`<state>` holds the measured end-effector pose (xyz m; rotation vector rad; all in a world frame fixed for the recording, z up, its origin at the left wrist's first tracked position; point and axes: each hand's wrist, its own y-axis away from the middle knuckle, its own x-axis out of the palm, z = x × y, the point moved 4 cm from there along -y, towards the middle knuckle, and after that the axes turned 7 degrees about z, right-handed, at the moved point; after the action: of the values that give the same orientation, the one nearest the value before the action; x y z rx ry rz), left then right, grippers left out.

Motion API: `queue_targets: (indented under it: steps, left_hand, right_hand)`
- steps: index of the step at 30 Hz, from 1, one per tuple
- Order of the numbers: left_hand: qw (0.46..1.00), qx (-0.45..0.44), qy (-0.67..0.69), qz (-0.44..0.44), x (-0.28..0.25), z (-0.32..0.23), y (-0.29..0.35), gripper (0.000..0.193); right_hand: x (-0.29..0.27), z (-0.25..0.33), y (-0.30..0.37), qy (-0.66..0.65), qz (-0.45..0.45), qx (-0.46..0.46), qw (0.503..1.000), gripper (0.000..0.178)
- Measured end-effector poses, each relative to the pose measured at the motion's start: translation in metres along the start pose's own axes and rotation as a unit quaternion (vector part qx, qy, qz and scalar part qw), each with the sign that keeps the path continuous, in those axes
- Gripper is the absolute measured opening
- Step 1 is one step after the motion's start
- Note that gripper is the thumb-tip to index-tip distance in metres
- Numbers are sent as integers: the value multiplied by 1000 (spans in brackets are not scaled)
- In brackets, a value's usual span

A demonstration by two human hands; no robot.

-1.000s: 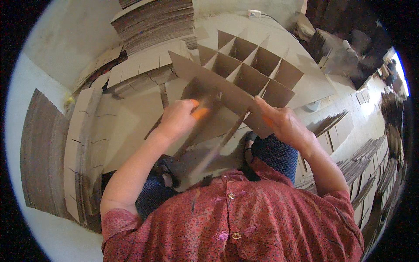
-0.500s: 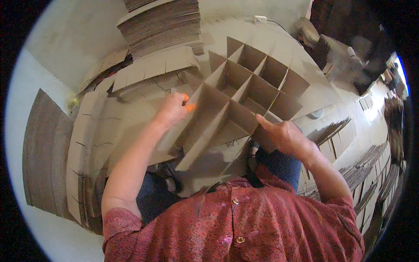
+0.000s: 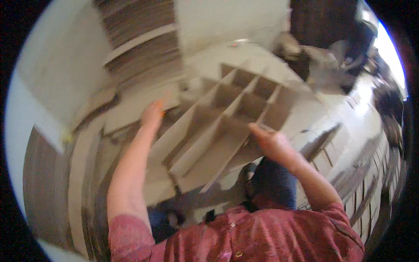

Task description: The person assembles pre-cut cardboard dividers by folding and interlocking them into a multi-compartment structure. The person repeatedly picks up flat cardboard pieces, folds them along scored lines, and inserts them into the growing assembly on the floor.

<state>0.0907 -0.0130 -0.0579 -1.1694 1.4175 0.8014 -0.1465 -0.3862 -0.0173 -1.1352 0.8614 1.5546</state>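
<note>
A cardboard divider grid (image 3: 222, 96) of crossed, slotted strips stands tilted in front of me, with several open cells. At its near right side my right hand (image 3: 273, 142) is closed, gripping the edge between thumb and fingers. My left hand (image 3: 152, 115), with orange covers on its fingertips, is off the grid to the left. It reaches over a pile of slotted cardboard strips (image 3: 139, 105). Motion smears its fingers, so whether they touch or hold a strip cannot be made out.
A tall stack of cardboard sheets (image 3: 142, 52) rises at the back left against the wall. More stacked cardboard (image 3: 46, 187) stands at the far left. Rows of slotted strips (image 3: 362, 174) lie on the right. Dark clutter (image 3: 327, 65) fills the back right.
My left hand has moved from beside the grid leftward to the strip pile. My right hand stays on the grid. The whole view has shifted and blurred.
</note>
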Motion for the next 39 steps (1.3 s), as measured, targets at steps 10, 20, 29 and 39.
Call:
queue_targets:
  steps: [10,20,29,39]
  left_hand:
    - [980,18,187,-60,-50,0,-16,19]
    - [904,292,291,-114,-79,-174,198,29]
    - [903,162,354,-183,-41,-168,293,30]
    - [904,120,382,-151,11,-142,299,26]
  right_hand:
    - [-4,-13,101,-88,-368,17,925,43]
    - [-11,80,61,-746,-71,31,661,33]
    - [-54,78,84,-685,-280,33,672,26]
    - [-35,75,70,-428,-246,14,869,15]
